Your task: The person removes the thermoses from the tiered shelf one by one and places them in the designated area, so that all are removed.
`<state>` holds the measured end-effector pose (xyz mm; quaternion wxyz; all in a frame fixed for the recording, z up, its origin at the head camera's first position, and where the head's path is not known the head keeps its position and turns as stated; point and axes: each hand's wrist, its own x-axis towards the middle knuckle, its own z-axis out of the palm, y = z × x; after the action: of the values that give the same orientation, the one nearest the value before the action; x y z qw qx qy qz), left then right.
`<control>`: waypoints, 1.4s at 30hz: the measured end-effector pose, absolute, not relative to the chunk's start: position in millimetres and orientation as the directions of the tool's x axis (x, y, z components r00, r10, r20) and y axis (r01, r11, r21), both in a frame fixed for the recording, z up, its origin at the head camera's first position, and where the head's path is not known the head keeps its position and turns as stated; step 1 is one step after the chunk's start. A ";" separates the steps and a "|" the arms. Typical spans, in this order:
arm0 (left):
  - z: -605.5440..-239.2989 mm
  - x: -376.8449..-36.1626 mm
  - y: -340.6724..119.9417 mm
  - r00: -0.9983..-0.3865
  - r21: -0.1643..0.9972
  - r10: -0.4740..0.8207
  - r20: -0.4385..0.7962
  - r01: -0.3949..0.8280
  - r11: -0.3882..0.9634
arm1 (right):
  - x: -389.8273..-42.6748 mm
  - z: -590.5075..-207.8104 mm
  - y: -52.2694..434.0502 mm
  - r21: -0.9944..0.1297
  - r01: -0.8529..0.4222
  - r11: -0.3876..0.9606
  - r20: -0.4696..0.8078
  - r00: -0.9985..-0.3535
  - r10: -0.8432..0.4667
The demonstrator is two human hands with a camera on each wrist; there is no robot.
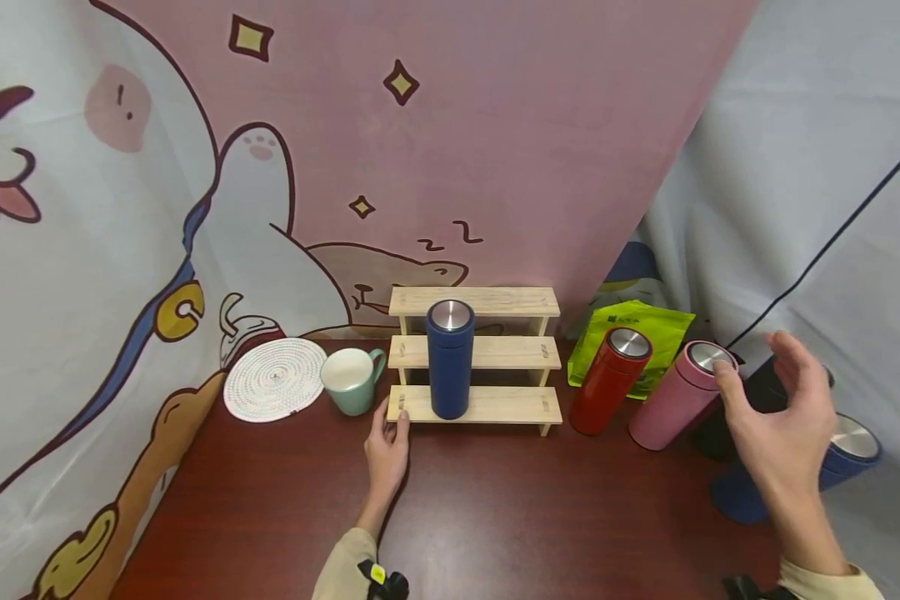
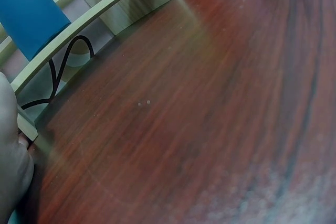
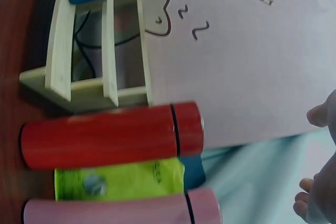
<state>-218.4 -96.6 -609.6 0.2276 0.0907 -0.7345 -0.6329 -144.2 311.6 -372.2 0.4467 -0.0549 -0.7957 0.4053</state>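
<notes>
A three-step wooden shelf stands against the back wall, with a blue thermos bottle upright on its lowest step. My left hand grips the left front corner of that step, thumb on one side and fingers on the other. In the left wrist view only part of this hand shows, at the shelf's end. My right hand is raised in the air at the right, thumb and fingers spread apart with nothing between them. Its thumb overlaps the lid of a pink thermos bottle in the head view.
Right of the shelf stand a red thermos bottle, a green pouch behind it, a dark bottle and another blue bottle, partly hidden by my hand. At the left are a mint mug and a round woven mat.
</notes>
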 end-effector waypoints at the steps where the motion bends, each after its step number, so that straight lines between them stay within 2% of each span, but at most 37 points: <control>1: -609.5 -218.5 -96.5 -0.880 0.970 -0.420 0.223 0.158 0.183 | -144.4 -371.1 308.1 -0.693 -0.271 0.668 0.663 -0.604 0.443; 8: -609.0 -218.7 -95.2 -0.877 0.971 -0.420 0.235 0.191 0.145 | -150.9 -368.3 287.5 -0.694 -0.293 0.658 0.659 -0.627 0.415; 12: -608.7 -218.5 -95.4 -0.877 0.971 -0.423 0.227 0.169 0.170 | -155.4 -368.1 276.9 -0.683 -0.332 0.651 0.669 -0.642 0.375; 24: -610.0 -219.1 -95.0 -0.876 0.970 -0.425 0.226 0.163 0.179 | -155.2 -365.7 240.2 -0.730 -0.380 0.568 0.615 -0.727 0.306; 31: -573.3 -203.0 -90.4 -0.878 0.968 -0.417 0.236 0.176 0.177 | -157.2 -367.7 214.1 -0.766 -0.422 0.486 0.583 -0.774 0.248; 42: -572.1 -202.5 -92.2 -0.885 0.968 -0.402 0.235 0.177 0.176 | -164.7 -373.0 177.8 -0.783 -0.466 0.412 0.572 -0.799 0.184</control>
<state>-202.5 -92.2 -572.1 0.2270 0.0770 -0.7325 -0.6371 -164.7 177.8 -373.0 0.3038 0.0901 -0.7833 0.5349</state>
